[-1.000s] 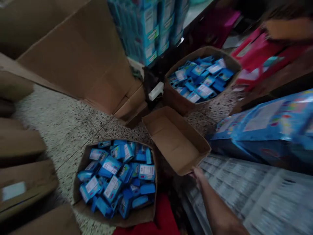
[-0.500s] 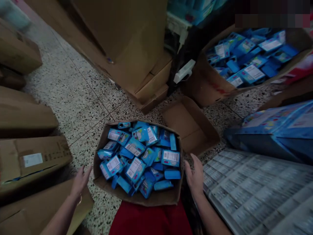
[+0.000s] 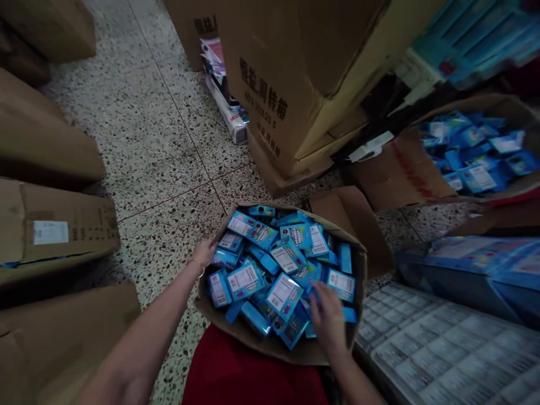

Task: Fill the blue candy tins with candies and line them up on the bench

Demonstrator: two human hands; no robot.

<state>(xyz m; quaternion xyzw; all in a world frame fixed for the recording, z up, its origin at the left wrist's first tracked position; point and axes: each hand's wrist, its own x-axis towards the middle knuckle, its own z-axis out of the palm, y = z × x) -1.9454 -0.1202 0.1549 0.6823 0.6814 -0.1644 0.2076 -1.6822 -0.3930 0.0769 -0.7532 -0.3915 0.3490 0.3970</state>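
Observation:
A brown cardboard box [image 3: 270,342] sits low in front of me, filled with several small blue-and-white retail boxes [image 3: 284,295] lying in a jumble. My left hand [image 3: 203,252] is curled on the box's left rim, with a thin bracelet at the wrist. Its fingers hold only the cardboard. My right hand [image 3: 327,318] is inside the box, its fingers spread on the blue packages. I cannot tell if it has picked one up. A red cloth [image 3: 253,368] lies just below the box.
A second cardboard box [image 3: 400,169] of blue packages stands at the upper right. A large printed carton [image 3: 270,84] rises behind it. Brown cartons [image 3: 50,225] line the left on the speckled terrazzo floor [image 3: 160,152]. Blue packs [image 3: 476,275] and white printed sheets [image 3: 442,343] lie right.
My view has swung, showing more floor and the large carton. Both hands have moved from beside the box: the left is now on its rim and the right is among the packages.

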